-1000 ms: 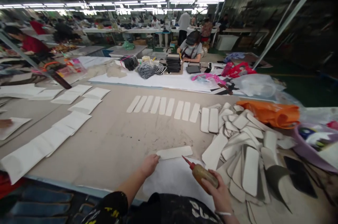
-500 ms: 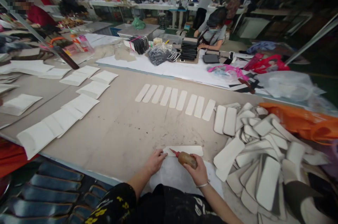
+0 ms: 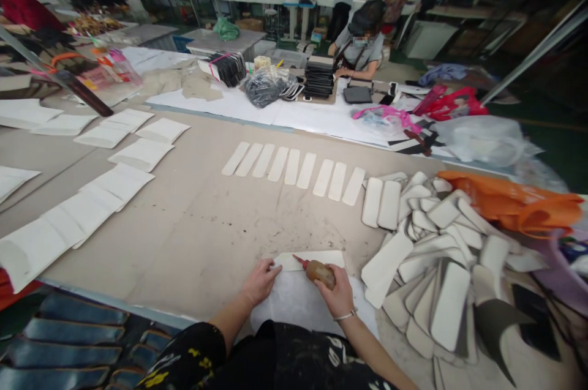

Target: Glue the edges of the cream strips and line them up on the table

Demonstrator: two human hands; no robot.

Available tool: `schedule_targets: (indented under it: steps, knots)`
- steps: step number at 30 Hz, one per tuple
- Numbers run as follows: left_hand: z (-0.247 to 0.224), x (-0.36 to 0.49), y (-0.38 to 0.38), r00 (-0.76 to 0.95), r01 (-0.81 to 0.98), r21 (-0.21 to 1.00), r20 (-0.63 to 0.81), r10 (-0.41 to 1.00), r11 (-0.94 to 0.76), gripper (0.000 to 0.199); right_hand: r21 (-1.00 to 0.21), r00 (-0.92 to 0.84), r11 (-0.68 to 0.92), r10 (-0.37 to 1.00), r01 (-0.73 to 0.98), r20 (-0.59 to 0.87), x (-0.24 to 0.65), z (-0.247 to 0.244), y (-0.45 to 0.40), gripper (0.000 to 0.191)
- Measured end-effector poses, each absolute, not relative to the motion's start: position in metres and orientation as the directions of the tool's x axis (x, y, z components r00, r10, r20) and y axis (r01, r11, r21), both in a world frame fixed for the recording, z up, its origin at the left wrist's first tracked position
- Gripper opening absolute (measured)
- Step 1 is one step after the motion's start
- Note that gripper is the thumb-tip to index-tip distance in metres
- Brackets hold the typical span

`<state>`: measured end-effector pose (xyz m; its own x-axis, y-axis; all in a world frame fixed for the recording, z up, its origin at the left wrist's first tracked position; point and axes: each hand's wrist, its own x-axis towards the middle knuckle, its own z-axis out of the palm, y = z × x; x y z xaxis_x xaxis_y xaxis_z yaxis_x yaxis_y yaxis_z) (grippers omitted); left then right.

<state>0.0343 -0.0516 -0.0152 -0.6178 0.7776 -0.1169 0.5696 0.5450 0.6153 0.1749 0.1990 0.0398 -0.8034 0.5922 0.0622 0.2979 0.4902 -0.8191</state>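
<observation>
My right hand (image 3: 337,295) is wrapped round a brownish squeeze bottle (image 3: 321,274) with a red pointed nozzle, seemingly a glue bottle. It lies tilted, its tip pointing left over a long white strip (image 3: 333,258). At the strip's left end, my left hand (image 3: 261,281) has its thumb and fingers closed on the edge. Beneath both hands is a white sheet (image 3: 294,304), partly hidden by my clothing. Beyond them, several small white rounded pieces (image 3: 278,164) lie in a slanted row on the beige table (image 3: 193,218).
To the right is a heap of pale rounded pieces (image 3: 452,304), with an orange bag (image 3: 514,200) behind it. White panels (image 3: 68,212) overlap at the left. Dark blue pieces (image 3: 68,338) lie below the table edge. Across the table sits a co-worker (image 3: 367,47) near stacked black pieces (image 3: 319,78).
The view has shifted, so the table and things on it appear further left and slightly higher. The bottle's tip has moved slightly along the strip; both hands keep their holds.
</observation>
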Motion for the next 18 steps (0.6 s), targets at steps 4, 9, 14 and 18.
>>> schedule_targets:
  steps: [4, 9, 14, 18]
  knots:
    - [-0.018, 0.033, -0.052, -0.62, 0.585, 0.603, -0.099, 0.779, 0.542, 0.04, -0.794, -0.755, 0.486, 0.653, 0.365, 0.054, 0.191, 0.045, 0.22, 0.044]
    - [-0.021, 0.031, -0.053, -0.639, 0.566, 0.625, -0.08, 0.765, 0.538, 0.036, -0.759, -0.671, 0.459, 0.741, 0.462, 0.04, 0.215, 0.047, 0.246, 0.048]
    - [-0.021, 0.031, -0.052, -0.64, 0.563, 0.619, -0.093, 0.763, 0.548, 0.035, -0.707, -0.597, 0.443, 0.802, 0.551, 0.038, 0.23, 0.05, 0.264, 0.056]
    - [-0.022, 0.03, -0.051, -0.64, 0.56, 0.616, -0.104, 0.761, 0.554, 0.034, -0.691, -0.541, 0.432, 0.838, 0.579, 0.071, 0.237, 0.055, 0.27, 0.053]
